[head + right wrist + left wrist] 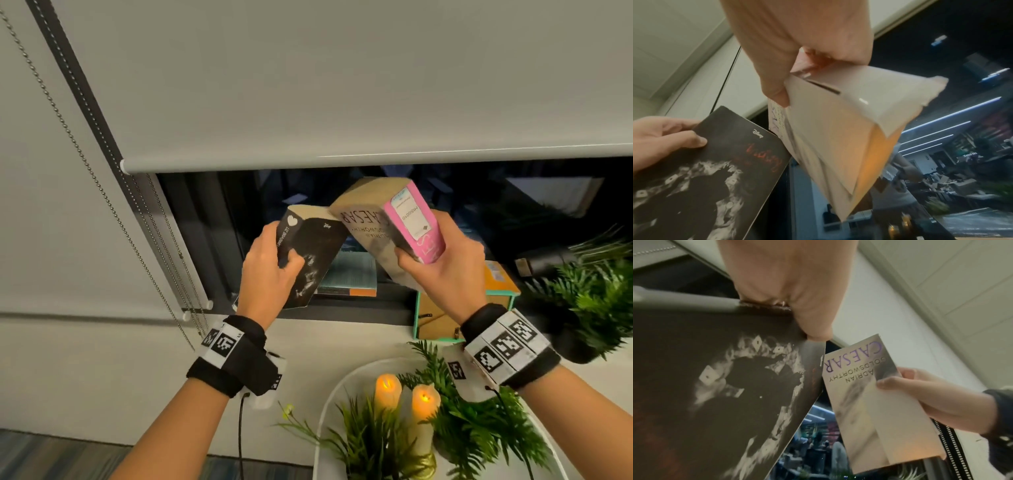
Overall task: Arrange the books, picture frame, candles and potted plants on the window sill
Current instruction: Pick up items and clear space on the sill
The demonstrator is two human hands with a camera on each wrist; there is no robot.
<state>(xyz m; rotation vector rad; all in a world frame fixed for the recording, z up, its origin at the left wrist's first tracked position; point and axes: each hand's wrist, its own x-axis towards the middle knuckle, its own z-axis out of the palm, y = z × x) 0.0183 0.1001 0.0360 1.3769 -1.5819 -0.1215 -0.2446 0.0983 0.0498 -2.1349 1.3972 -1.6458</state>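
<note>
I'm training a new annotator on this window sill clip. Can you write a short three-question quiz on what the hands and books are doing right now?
1. True or false: the left hand grips the black book.
2. Which title shows on the book in the right hand? A) Caesar B) Hamlet C) Dune
3. Fill in: the two lit candles stand on a white ____ among green plants.

Key
1. True; its thumb lies on the cover.
2. A; the Caesar book is held together with a pink book.
3. Tray.
</note>
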